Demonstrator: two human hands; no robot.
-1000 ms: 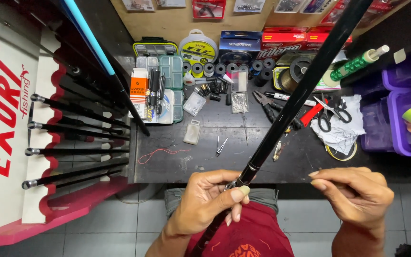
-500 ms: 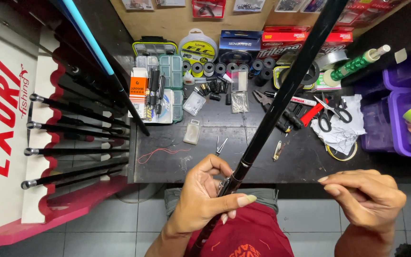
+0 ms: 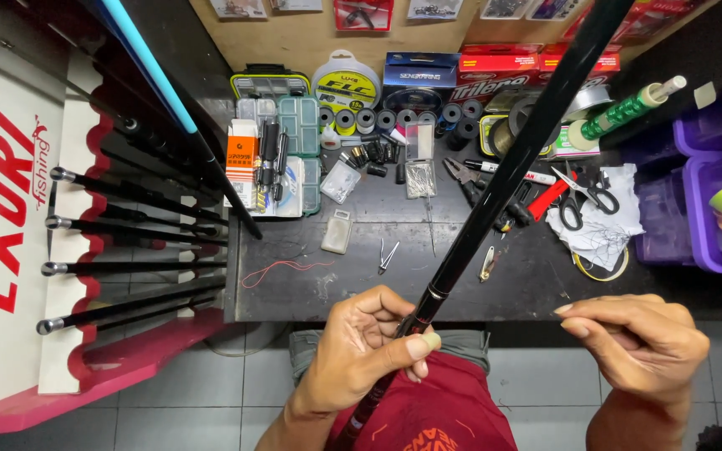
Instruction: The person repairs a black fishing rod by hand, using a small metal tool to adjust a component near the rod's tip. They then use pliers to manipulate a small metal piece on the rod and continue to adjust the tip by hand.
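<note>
Black rod clamped in left hand, thumb laid across shaft, fingers curled behind. Right hand held apart from rod, fingertips pinched together.

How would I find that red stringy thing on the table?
Start at the dark worktable, then go to its near left corner. The thin red thread lies loose there, left of the small metal clippers: the only red squiggle.

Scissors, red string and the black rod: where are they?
Scissors (image 3: 588,200): head view, on the black handle loops.
Red string (image 3: 282,268): head view, on the middle of the loose strand.
Black rod (image 3: 507,179): head view, on the shaft above the left hand (image 3: 361,351).
</note>
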